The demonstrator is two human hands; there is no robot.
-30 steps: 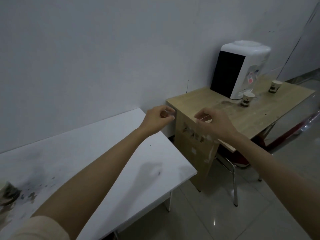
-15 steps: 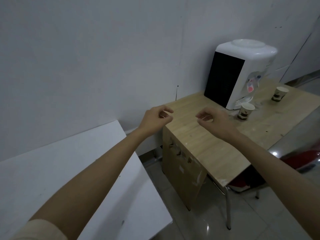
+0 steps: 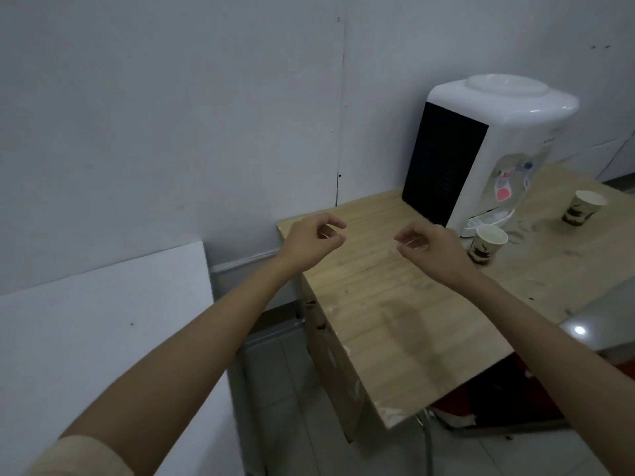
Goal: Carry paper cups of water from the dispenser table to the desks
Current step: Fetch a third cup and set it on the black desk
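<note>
Both hands hold nothing: the left hand [image 3: 314, 240] and right hand [image 3: 429, 249] hover mid-frame with fingers loosely curled. Since a second ago the wooden worktop [image 3: 395, 304] has come closer beneath them and the white desk [image 3: 103, 338] has slid to the lower left, so the reach is nearly in range. The near paper cup [image 3: 487, 243] stands just right of the right hand by the dispenser [image 3: 481, 149]; a second cup [image 3: 582, 207] sits at far right.
</note>
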